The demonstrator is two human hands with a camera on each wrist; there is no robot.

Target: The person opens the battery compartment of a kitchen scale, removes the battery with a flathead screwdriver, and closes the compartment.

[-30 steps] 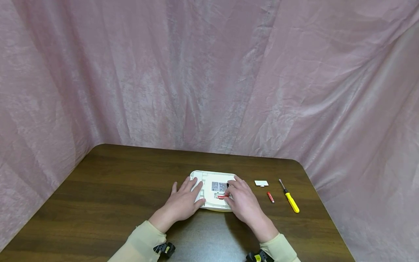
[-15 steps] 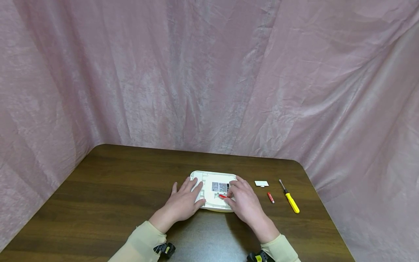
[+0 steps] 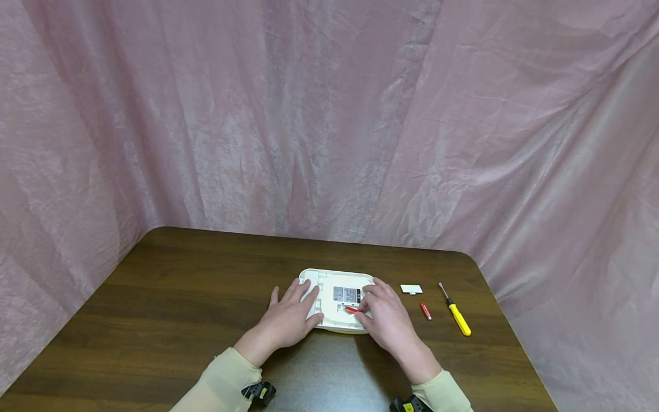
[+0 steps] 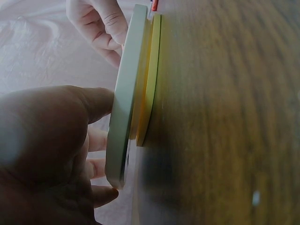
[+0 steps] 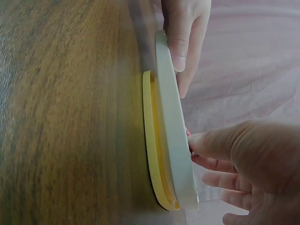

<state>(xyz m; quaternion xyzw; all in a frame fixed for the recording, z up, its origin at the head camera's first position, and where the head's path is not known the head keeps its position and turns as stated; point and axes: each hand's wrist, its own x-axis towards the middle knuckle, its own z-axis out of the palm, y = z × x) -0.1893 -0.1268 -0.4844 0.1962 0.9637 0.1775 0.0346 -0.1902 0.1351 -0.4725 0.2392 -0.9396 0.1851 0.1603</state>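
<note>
A white plastic device [image 3: 342, 277] with a yellow rim [image 5: 152, 136] beneath it lies on the table, its labelled underside up and a small battery slot showing. My left hand [image 3: 288, 317] rests on its left part with fingers spread, thumb near the front edge. At the slot, my right hand [image 3: 383, 323] pinches a red battery [image 3: 351, 309] between thumb and forefinger. That battery lies at a slant over the slot, its right end hidden by the fingertips. Only a bit of its red side shows past the thumb in the right wrist view.
Right of the device lie a small white battery cover [image 3: 411, 289], a second red battery [image 3: 425, 311] and a yellow-handled screwdriver [image 3: 458, 317]. The brown wooden table [image 3: 206, 286] ends at a pink curtain [image 3: 329, 114] behind.
The pinched battery has gone from lying level in the slot to a slant, shifting slightly right. My right hand has moved a little right with it. The left hand stays put.
</note>
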